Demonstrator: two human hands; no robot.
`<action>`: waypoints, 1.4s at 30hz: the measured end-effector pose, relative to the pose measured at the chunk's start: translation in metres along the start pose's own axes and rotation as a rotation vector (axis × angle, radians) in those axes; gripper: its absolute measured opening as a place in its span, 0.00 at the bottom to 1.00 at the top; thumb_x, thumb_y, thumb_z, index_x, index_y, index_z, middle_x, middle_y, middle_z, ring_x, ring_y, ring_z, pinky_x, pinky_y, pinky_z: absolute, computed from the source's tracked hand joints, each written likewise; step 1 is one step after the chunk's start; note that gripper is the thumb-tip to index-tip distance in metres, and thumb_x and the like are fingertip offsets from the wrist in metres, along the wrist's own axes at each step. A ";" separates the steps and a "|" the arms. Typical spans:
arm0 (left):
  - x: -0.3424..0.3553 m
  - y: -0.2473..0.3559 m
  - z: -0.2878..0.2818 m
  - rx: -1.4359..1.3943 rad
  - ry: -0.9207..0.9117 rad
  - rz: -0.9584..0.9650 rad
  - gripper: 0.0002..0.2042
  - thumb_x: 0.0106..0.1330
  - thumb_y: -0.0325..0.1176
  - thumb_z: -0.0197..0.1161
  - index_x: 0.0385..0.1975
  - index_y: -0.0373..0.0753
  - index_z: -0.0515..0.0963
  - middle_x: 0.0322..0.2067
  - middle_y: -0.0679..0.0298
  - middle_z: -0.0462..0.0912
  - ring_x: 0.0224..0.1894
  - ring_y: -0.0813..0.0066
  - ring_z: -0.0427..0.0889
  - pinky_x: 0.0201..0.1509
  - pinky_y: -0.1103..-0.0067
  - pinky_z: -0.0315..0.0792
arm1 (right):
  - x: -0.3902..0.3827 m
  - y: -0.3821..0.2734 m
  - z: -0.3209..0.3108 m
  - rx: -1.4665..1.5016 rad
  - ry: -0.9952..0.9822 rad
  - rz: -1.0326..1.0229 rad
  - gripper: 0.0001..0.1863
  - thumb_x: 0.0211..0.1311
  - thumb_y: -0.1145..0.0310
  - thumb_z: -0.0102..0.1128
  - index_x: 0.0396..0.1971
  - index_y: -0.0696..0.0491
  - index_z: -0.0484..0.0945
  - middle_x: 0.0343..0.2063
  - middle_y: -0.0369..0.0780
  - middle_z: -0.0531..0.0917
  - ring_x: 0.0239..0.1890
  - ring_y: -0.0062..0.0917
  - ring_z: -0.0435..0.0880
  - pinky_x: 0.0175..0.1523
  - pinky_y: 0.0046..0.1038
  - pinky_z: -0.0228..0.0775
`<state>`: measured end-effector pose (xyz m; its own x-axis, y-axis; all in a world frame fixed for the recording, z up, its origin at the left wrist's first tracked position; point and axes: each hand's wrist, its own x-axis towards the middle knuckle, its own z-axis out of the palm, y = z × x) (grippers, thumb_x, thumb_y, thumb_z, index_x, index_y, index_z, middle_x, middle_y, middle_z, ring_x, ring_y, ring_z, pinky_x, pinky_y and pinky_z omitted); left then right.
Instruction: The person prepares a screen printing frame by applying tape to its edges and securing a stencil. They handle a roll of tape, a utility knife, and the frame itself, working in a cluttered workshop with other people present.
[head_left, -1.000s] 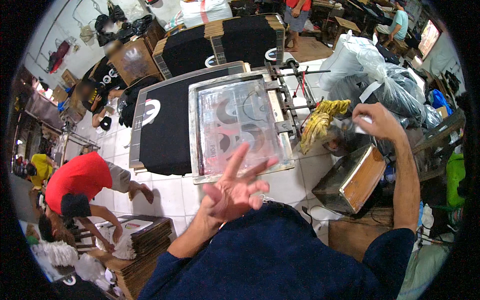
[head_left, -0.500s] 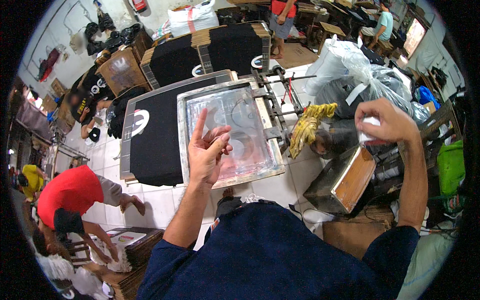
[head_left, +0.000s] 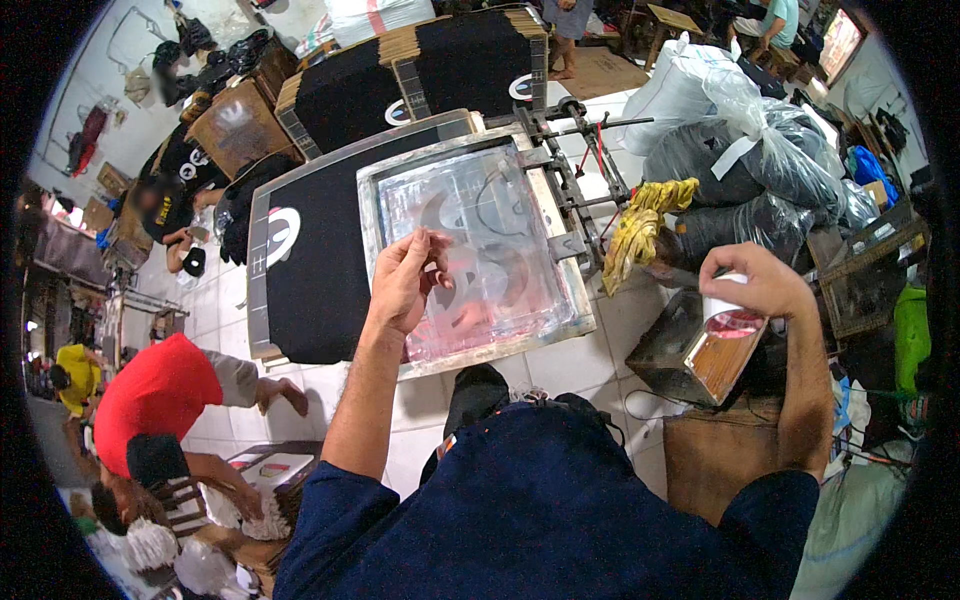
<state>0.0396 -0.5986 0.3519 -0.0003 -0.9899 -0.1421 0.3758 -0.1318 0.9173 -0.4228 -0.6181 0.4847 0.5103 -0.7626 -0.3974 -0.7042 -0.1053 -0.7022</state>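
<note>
My left hand is raised over the left part of a screen-printing frame, thumb and forefinger together, other fingers curled, nothing visible in them. The mesh is translucent, with curved shapes and pink residue. It lies on a board draped with black fabric bearing a white print. My right hand grips a white cup with pinkish-red inside, tilted beside the frame over an open wooden box. A crumpled yellow cloth hangs by the metal clamps.
A bent-over co-worker in red works at lower left; others sit or stand left and behind. Fabric-covered boards stand beyond the frame. Plastic-wrapped bundles and white sacks crowd the right. A brown board lies below the box.
My left hand went from spread fingers through a raised forefinger to a pinch, moving up and leftward. My right hand lowered, bringing the cup into clearer view. The view shifted slightly.
</note>
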 end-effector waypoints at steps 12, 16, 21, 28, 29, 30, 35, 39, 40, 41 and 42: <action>0.143 -0.039 -0.157 0.735 0.049 0.050 0.12 0.74 0.36 0.64 0.41 0.34 0.89 0.26 0.71 0.78 0.27 0.84 0.73 0.32 0.82 0.70 | 0.152 0.021 0.197 0.312 0.131 0.237 0.15 0.67 0.59 0.69 0.40 0.57 0.84 0.33 0.41 0.88 0.37 0.21 0.83 0.48 0.29 0.76; 0.225 -0.063 -0.198 1.114 -0.093 0.180 0.12 0.75 0.38 0.63 0.45 0.39 0.89 0.27 0.64 0.77 0.33 0.75 0.75 0.38 0.75 0.71 | 0.206 0.024 0.267 0.505 0.179 0.334 0.12 0.68 0.63 0.68 0.41 0.57 0.84 0.34 0.41 0.88 0.37 0.22 0.84 0.46 0.29 0.77; 0.310 -0.107 -0.192 0.953 -0.102 0.214 0.11 0.71 0.38 0.68 0.43 0.36 0.89 0.28 0.64 0.82 0.33 0.74 0.78 0.40 0.76 0.73 | 0.253 0.028 0.314 0.664 0.358 0.426 0.11 0.68 0.65 0.68 0.43 0.57 0.83 0.33 0.40 0.88 0.36 0.20 0.85 0.44 0.27 0.77; 0.362 -0.136 -0.160 0.978 -0.035 0.194 0.10 0.70 0.36 0.67 0.37 0.35 0.88 0.25 0.67 0.83 0.28 0.80 0.76 0.34 0.79 0.71 | 0.284 0.019 0.321 0.873 0.448 0.540 0.09 0.71 0.68 0.64 0.45 0.55 0.80 0.30 0.38 0.85 0.20 0.16 0.80 0.18 0.23 0.72; 0.367 -0.139 -0.157 1.006 -0.014 0.212 0.10 0.70 0.38 0.69 0.35 0.37 0.88 0.28 0.65 0.84 0.31 0.77 0.77 0.36 0.78 0.72 | 0.288 0.018 0.320 0.868 0.441 0.555 0.08 0.72 0.68 0.63 0.46 0.55 0.79 0.30 0.38 0.85 0.20 0.15 0.80 0.16 0.23 0.72; 0.371 -0.142 -0.156 1.018 -0.016 0.273 0.10 0.69 0.39 0.70 0.34 0.38 0.88 0.31 0.64 0.85 0.33 0.75 0.79 0.38 0.76 0.72 | 0.292 0.016 0.320 0.879 0.439 0.591 0.09 0.72 0.68 0.63 0.47 0.55 0.79 0.31 0.38 0.85 0.20 0.16 0.80 0.17 0.23 0.73; 0.396 -0.152 -0.165 1.468 0.116 0.947 0.07 0.61 0.45 0.76 0.34 0.53 0.91 0.61 0.63 0.78 0.64 0.59 0.71 0.65 0.61 0.63 | 0.306 0.009 0.322 0.985 0.425 0.556 0.17 0.73 0.69 0.62 0.58 0.55 0.76 0.34 0.40 0.86 0.23 0.18 0.83 0.24 0.23 0.79; 0.408 -0.165 -0.176 1.579 0.044 1.011 0.07 0.61 0.46 0.75 0.33 0.55 0.91 0.66 0.61 0.74 0.72 0.56 0.65 0.72 0.55 0.55 | 0.308 -0.003 0.325 1.022 0.438 0.544 0.30 0.73 0.70 0.61 0.72 0.55 0.64 0.37 0.43 0.87 0.26 0.20 0.86 0.28 0.25 0.82; 0.409 -0.171 -0.177 1.560 0.061 1.023 0.06 0.61 0.46 0.75 0.33 0.55 0.91 0.65 0.62 0.75 0.70 0.59 0.69 0.72 0.56 0.55 | 0.308 -0.006 0.325 1.031 0.442 0.567 0.33 0.73 0.70 0.61 0.75 0.55 0.60 0.37 0.43 0.87 0.26 0.21 0.86 0.28 0.26 0.83; 0.411 -0.175 -0.178 1.551 0.056 0.999 0.06 0.62 0.45 0.74 0.34 0.55 0.91 0.65 0.63 0.76 0.69 0.60 0.70 0.71 0.56 0.56 | 0.309 -0.008 0.324 1.020 0.416 0.581 0.36 0.73 0.70 0.61 0.76 0.55 0.57 0.37 0.43 0.87 0.26 0.21 0.86 0.28 0.27 0.83; 0.411 -0.179 -0.180 1.540 0.051 0.973 0.05 0.62 0.45 0.74 0.34 0.55 0.91 0.64 0.64 0.77 0.67 0.62 0.72 0.71 0.56 0.56 | 0.309 -0.008 0.322 1.011 0.380 0.602 0.38 0.73 0.70 0.61 0.78 0.54 0.53 0.36 0.44 0.88 0.26 0.22 0.87 0.28 0.27 0.83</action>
<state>0.1392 -0.9727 0.0623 -0.2918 -0.7369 0.6098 -0.8690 0.4707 0.1529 -0.1003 -0.6476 0.1772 -0.0573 -0.6737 -0.7368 0.0063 0.7377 -0.6751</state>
